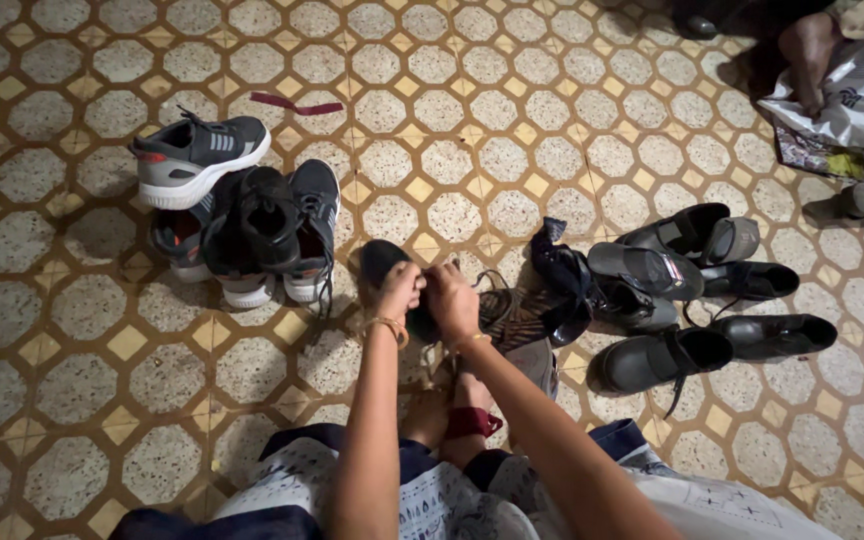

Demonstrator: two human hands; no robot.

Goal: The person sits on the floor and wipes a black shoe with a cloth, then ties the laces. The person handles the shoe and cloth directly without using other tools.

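Hands meet low over the tiled floor (82,370): left hand (399,290) and right hand (450,298) clench their fingers on a dark rounded shoe (380,262), probably light and bendable, best gripped at its rim.

A crumpled plastic bag (857,95) lies on the tiled floor (472,150) in the far right corner, white to silvery with dark blue printing on its folds. It is soft and shapeless, slumped rather than standing, and its right side runs out of view. Someone's bare foot (807,50) rests against its upper left edge. Under its lower edge a flat sheet of patterned packaging or printed paper (817,155) sticks out, dark with a yellow-green patch; what it is I cannot tell. No signs or screens show anywhere.
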